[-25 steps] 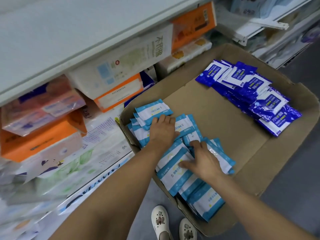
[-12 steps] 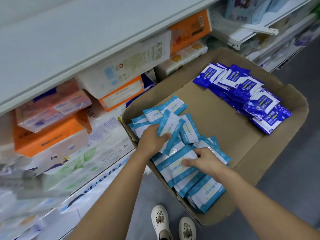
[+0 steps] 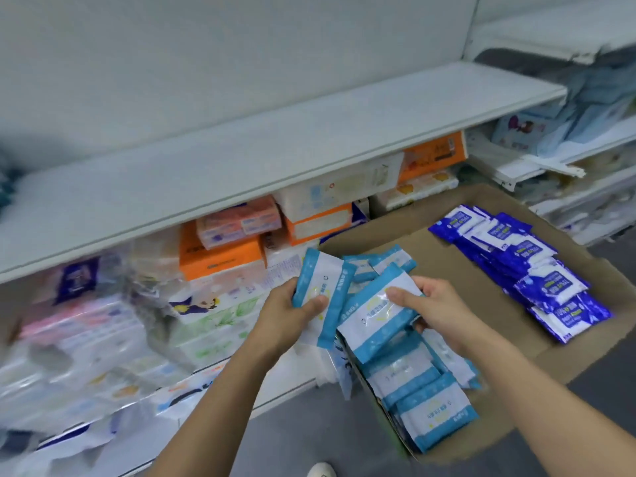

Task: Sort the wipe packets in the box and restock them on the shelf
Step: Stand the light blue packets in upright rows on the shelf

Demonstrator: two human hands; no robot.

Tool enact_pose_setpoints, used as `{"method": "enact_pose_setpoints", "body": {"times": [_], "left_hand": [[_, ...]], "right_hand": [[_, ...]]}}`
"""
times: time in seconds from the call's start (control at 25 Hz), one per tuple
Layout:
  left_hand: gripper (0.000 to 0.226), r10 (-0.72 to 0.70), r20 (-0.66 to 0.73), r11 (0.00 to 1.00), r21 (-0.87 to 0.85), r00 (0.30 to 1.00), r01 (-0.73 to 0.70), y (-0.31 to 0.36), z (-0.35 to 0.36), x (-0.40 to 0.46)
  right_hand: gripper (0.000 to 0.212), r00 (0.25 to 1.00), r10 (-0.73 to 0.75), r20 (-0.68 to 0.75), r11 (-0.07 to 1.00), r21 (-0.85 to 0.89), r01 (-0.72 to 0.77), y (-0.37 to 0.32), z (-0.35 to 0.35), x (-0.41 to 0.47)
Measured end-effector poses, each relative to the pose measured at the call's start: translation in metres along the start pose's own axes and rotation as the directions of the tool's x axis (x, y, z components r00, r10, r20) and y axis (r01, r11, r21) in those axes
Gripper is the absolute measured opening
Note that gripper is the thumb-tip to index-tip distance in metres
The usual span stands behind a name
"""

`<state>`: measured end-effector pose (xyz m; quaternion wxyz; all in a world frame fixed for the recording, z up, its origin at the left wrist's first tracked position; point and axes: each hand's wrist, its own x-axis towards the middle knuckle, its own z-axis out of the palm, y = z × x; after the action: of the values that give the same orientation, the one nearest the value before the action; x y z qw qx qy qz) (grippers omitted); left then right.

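A shallow cardboard box (image 3: 457, 270) holds two groups of wipe packets. Light blue and white packets (image 3: 426, 407) lie heaped at its near left end. Dark blue packets (image 3: 537, 270) lie in a row along its far right side. My left hand (image 3: 289, 311) grips a small stack of light blue packets (image 3: 323, 287), lifted above the box's left rim. My right hand (image 3: 433, 304) holds another light blue packet (image 3: 375, 318) by its right end, just above the heap. A bare white shelf board (image 3: 275, 149) runs above and to the left.
Under the white board, the lower shelf is packed with tissue packs, among them orange boxes (image 3: 220, 259) and clear-wrapped bundles (image 3: 86, 339). More shelving with goods (image 3: 568, 160) stands at the far right. Grey floor (image 3: 309, 425) lies below, with a white shoe (image 3: 320, 471) at the bottom edge.
Both hands have lifted light blue packets off the heap, the left hand carrying its stack up and left past the box rim. The camera has tilted up, showing the bare shelf board.
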<state>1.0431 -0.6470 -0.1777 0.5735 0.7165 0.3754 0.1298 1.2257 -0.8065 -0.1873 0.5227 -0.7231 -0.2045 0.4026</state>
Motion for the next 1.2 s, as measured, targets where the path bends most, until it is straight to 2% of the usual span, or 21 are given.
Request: {"method": "enact_pose_setpoints", "body": {"times": [0.28,0.52,0.8,1.0,1.2], "left_hand": [[0.016,0.130,-0.223,0.989,-0.042,0.966,-0.143,0.048,-0.100,-0.042],[0.015,0.154,-0.356,0.979,-0.069,0.922,-0.191,0.060,-0.187,-0.062],[0.016,0.149,-0.487,0.981,-0.033,0.861,-0.189,0.036,-0.328,-0.071],[0.008,0.131,-0.547,0.987,-0.008,0.827,-0.162,0.016,-0.425,-0.076],[0.012,0.076,-0.551,0.995,-0.015,0.831,-0.101,-0.009,-0.496,-0.083]], "right_hand": [[0.021,0.962,-0.239,0.129,0.971,0.015,0.239,-0.103,0.059,0.001],[0.016,0.930,-0.311,0.197,0.950,0.103,0.296,-0.161,0.133,0.007],[0.008,0.876,-0.438,0.205,0.895,0.187,0.404,-0.211,0.270,0.024],[0.022,0.859,-0.426,0.284,0.903,0.082,0.421,-0.229,0.371,0.043],[0.020,0.855,-0.427,0.295,0.892,-0.018,0.451,-0.234,0.433,0.060]]}}
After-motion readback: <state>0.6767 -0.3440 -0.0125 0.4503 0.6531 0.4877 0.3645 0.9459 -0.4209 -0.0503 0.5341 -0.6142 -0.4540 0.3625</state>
